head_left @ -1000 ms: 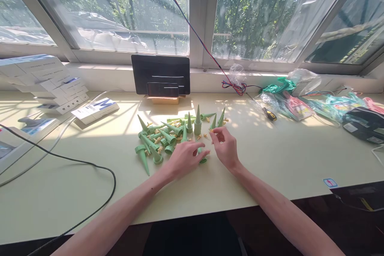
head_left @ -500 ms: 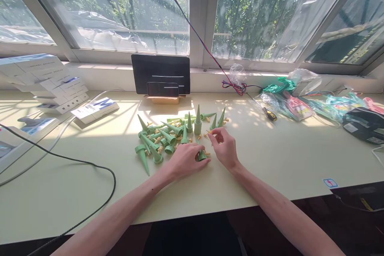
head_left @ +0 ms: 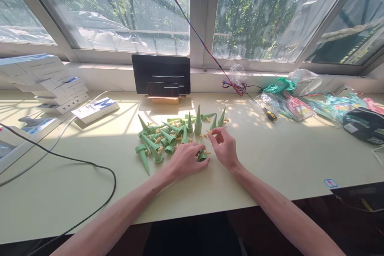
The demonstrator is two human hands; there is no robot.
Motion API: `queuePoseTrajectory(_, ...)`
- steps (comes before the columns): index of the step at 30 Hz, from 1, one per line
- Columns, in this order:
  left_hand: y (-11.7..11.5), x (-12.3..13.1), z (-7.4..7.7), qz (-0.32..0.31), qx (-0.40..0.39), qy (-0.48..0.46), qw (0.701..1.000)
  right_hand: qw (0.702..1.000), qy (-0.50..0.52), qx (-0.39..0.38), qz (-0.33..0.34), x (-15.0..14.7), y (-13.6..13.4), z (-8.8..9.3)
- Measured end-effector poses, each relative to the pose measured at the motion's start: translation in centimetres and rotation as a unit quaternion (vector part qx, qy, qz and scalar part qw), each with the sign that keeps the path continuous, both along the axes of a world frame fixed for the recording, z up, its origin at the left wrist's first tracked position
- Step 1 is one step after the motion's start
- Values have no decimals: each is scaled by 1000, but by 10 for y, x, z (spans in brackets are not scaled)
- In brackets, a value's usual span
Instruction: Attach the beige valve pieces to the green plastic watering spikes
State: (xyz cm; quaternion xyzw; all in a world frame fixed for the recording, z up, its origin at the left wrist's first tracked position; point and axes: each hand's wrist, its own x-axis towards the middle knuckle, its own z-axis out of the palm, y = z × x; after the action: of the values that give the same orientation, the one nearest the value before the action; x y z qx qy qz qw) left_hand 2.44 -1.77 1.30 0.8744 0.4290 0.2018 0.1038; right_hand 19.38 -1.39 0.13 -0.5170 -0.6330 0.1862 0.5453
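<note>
My left hand [head_left: 187,158] is closed around a green plastic watering spike [head_left: 203,156], its ribbed cap end low between thumb and fingers. To its right, my right hand [head_left: 224,147] pinches a small tan plastic valve piece [head_left: 209,131], mostly covered by the fingertips. Beyond and left of my hands lies a loose heap of similar green spikes [head_left: 168,138], mixed with small tan fittings [head_left: 160,149]. A few spikes stand upright on their caps, including a tall one [head_left: 198,122] just past my left hand.
A tablet [head_left: 162,72] and a phone [head_left: 163,89] lean on a wooden stand at the back. White boxes [head_left: 39,72] are stacked at left, near a black cable [head_left: 90,163]. A screwdriver [head_left: 270,114], bagged items [head_left: 297,106] and a black pouch [head_left: 364,124] lie at right.
The fingers of my left hand have shifted slightly, and a little more of the green spike shows. My right hand stays in place.
</note>
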Motion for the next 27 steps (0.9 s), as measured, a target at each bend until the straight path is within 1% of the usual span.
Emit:
queuePoseTrajectory(5, -1, 0, 3, 5, 29, -54, 998, 1000, 8, -2, 3, -1, -1, 1)
queuePoseTrajectory(9, 0, -1, 2, 4, 56, -95, 994, 1000, 9, 2, 12, -2, -2, 2)
queuePoseTrajectory(13, 1, -1, 0, 5, 83, -125, 989, 998, 24, -7, 52, -4, -3, 0)
queuePoseTrajectory(16, 1, -1, -1, 3, 95, -129, 987, 995, 50, -21, 86, -5, -3, -1)
queuePoseTrajectory(20, 0, 0, 0, -2, 89, -125, 988, 991, 78, -22, 110, -6, -4, -2)
queuePoseTrajectory(27, -2, 0, 0, 9, 43, -147, 988, 989, 94, -12, 112, -5, -3, -3)
